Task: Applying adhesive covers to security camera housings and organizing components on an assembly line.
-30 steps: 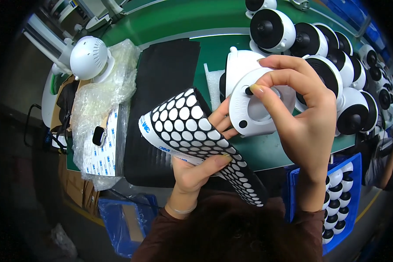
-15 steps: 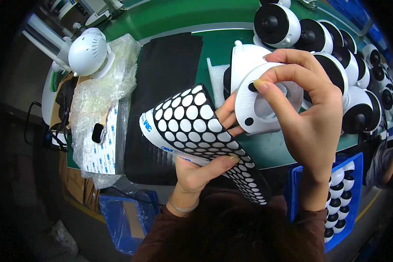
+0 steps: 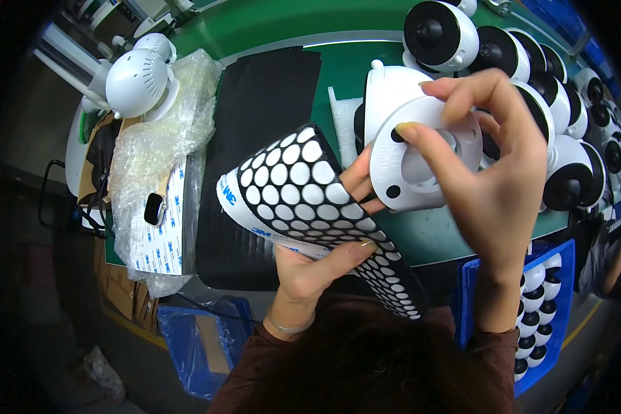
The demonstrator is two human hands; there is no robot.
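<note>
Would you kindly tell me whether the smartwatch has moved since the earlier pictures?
No, the smartwatch rests at the same spot on the white sheet.

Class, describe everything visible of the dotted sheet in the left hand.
The dotted sheet looks thin and flexible: black, with rows of white dots and a white, blue-printed strip along one edge. Curled and tilted, it is mostly left of the white ring. The left hand grips it, thumb on the dotted face, other fingers behind, some emerging past its right edge.
</note>
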